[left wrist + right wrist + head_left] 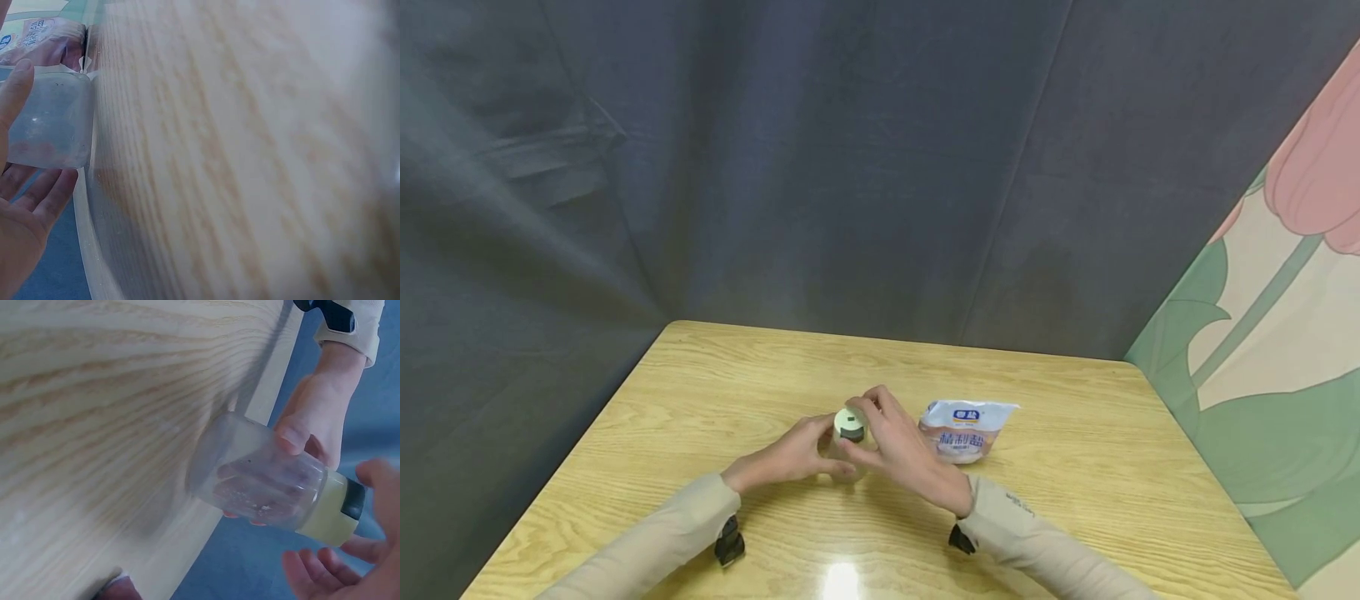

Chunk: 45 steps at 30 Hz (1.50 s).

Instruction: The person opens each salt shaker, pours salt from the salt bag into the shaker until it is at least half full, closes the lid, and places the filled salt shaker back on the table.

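A clear seasoning jar (244,469) stands upright on the wooden table, with a pale green lid (850,423) that has a dark flap. My left hand (793,454) grips the jar's body from the left, thumb on the near side and fingers round the far side. From the right, my right hand (898,442) pinches the lid between thumb and index finger, its other fingers bent beside it. Through the jar's wall in the right wrist view, the left fingers show behind it. A few small specks show on the clear wall.
A white and pink printed bag (964,433) of salt stands just right of the right hand. The wooden table (1075,483) reaches back to a dark curtain (850,167). A flower-patterned panel (1285,333) borders the right side.
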Tool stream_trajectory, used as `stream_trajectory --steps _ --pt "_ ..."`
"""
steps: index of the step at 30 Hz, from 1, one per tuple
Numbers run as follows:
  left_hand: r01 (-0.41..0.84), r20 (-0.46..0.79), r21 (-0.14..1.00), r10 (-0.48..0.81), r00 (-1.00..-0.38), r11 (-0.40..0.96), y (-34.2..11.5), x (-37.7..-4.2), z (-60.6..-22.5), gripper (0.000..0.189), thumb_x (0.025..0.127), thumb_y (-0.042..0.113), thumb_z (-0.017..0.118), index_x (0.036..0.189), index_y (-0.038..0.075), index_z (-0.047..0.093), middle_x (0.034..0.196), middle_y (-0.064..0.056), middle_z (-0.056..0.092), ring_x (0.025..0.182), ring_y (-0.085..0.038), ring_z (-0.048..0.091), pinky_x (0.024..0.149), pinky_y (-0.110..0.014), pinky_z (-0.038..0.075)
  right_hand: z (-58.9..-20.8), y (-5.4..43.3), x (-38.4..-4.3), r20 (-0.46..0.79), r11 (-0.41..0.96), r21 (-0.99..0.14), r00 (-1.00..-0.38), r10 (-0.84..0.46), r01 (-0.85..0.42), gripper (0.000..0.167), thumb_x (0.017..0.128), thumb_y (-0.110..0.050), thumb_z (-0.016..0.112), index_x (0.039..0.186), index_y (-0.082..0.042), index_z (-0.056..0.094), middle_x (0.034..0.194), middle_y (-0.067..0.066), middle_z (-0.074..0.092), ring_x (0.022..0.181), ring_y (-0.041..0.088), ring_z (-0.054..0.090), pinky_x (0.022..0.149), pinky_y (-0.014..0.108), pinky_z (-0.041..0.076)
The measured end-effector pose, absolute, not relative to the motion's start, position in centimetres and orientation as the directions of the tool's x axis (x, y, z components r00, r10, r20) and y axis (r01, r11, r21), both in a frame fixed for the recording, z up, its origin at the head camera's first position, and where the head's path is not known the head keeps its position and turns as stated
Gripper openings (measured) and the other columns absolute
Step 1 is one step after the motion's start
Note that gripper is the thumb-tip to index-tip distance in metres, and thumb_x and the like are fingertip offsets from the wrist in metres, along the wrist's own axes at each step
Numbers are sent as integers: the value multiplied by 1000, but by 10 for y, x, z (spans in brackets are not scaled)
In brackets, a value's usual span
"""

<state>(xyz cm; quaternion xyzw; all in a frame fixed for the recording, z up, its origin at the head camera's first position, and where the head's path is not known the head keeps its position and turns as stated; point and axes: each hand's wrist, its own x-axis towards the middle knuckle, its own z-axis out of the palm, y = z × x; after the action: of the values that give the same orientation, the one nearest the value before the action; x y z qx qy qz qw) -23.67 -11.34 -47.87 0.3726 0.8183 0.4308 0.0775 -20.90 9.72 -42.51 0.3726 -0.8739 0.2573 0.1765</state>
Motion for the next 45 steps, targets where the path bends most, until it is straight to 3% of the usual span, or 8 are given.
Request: stream_trajectory --steps 3,12,17,21,30,38,45 --pt "533 193 774 673 -714 343 -113 -236 -479 62 85 34 79 138 19 52 130 9 59 115 -10 56 96 -35 48 -426 97 -209 496 604 -324 -674 -547 -728 48 91 -32 74 126 -3 59 108 7 53 86 13 51 69 26 49" --pt "549 191 755 681 -707 358 -114 -238 -478 64 89 35 75 143 15 49 136 4 57 121 -11 54 99 -32 47 -424 96 -211 531 558 -306 -625 -572 -771 41 82 -16 70 120 -4 61 112 6 59 101 17 55 84 30 52" --pt "551 202 765 687 -698 335 -114 -237 -478 68 86 38 77 144 17 48 137 6 56 121 -12 54 98 -36 48 -425 97 -209 503 583 -321 -656 -563 -747 46 90 -28 72 125 -2 58 113 9 55 96 17 55 78 30 52" --pt "550 208 771 691 -692 320 -113 -238 -480 68 85 39 78 143 18 48 139 6 55 124 -12 53 101 -36 46 -427 98 -209 495 597 -329 -672 -550 -731 49 91 -32 74 125 -1 58 109 8 56 92 16 54 75 30 51" --pt "543 194 770 688 -699 334 -115 -238 -480 68 88 38 75 146 15 46 139 4 55 122 -11 53 99 -32 47 -425 96 -210 521 542 -325 -625 -581 -775 36 84 -14 71 117 -2 61 111 7 61 96 16 57 78 26 53" --pt "562 204 748 684 -701 353 -114 -237 -479 73 85 41 78 146 19 46 137 9 56 109 -9 55 88 -32 49 -426 98 -207 453 594 -383 -704 -547 -708 51 91 -31 73 128 1 57 112 9 54 89 15 56 74 27 52" --pt "544 196 767 684 -703 340 -113 -238 -480 74 85 40 78 147 19 45 140 9 53 123 -9 52 99 -34 47 -426 98 -208 443 598 -392 -713 -543 -699 50 91 -31 73 126 1 59 108 7 55 86 13 55 72 26 51"
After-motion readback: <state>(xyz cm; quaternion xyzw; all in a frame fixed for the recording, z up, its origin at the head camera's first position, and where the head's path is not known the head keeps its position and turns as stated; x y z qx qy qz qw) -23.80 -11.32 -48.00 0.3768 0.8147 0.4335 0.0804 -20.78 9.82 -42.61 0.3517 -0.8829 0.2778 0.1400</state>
